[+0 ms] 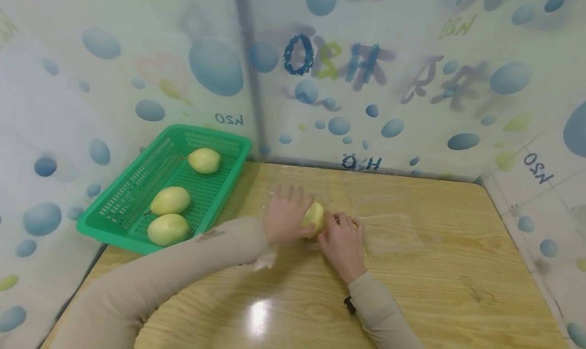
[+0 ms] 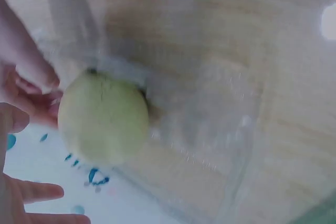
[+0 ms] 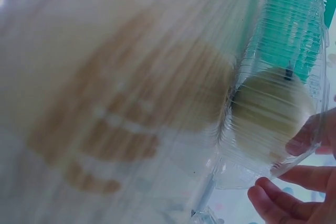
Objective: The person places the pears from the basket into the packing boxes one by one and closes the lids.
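Observation:
A pale yellow-green pear [image 1: 314, 219] sits between the two hands in a clear plastic container [image 2: 210, 129]. My left hand [image 1: 286, 214] is beside the pear, its fingers straight and spread; the left wrist view shows a gap between these fingers and the pear. On the other side my right hand [image 1: 343, 244] pinches the edge of the clear container, thumb and fingers curled at its rim. Through the ribbed wall in the right wrist view, the pear [image 3: 270, 114] shows with its dark stem upward. The hands partly hide the container in the head view.
At the left a green plastic basket [image 1: 220, 206] holds three more pears, one of them the upper pear [image 1: 204, 161]. A second clear container [image 1: 393, 232] lies to the right on the wooden table [image 1: 439, 303]. Patterned sheeting [image 1: 284, 115] rises behind the table.

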Available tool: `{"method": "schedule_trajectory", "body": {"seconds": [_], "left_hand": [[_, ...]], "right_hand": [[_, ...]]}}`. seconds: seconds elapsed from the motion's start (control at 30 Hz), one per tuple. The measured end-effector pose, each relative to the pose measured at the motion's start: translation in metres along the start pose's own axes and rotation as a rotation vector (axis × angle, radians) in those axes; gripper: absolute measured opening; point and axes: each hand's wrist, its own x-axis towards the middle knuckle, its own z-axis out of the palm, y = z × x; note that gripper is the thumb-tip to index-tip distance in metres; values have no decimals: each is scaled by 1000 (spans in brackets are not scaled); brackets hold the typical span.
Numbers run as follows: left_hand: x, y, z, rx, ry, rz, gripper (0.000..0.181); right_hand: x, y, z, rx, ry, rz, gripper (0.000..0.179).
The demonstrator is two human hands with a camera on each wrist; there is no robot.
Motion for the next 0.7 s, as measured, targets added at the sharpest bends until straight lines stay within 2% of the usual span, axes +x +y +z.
{"method": "schedule_trajectory", "body": {"seconds": [0.23, 0.37, 0.57, 0.7], "left_hand": [[6, -19, -19, -33, -17, -40, 72], [10, -35, -29, -77, -24, -103, 72], [14, -71, -39, -165, 48, -210, 73], [12, -98, -41, -232, 56, -284, 74]], "right_hand": [[0, -1, -1, 15, 3, -5, 38], [-1, -1, -1, 25, -5, 2, 38], [-1, -1, 1, 34, -4, 5, 38], [-2, -1, 2, 29, -8, 8, 39]]}}
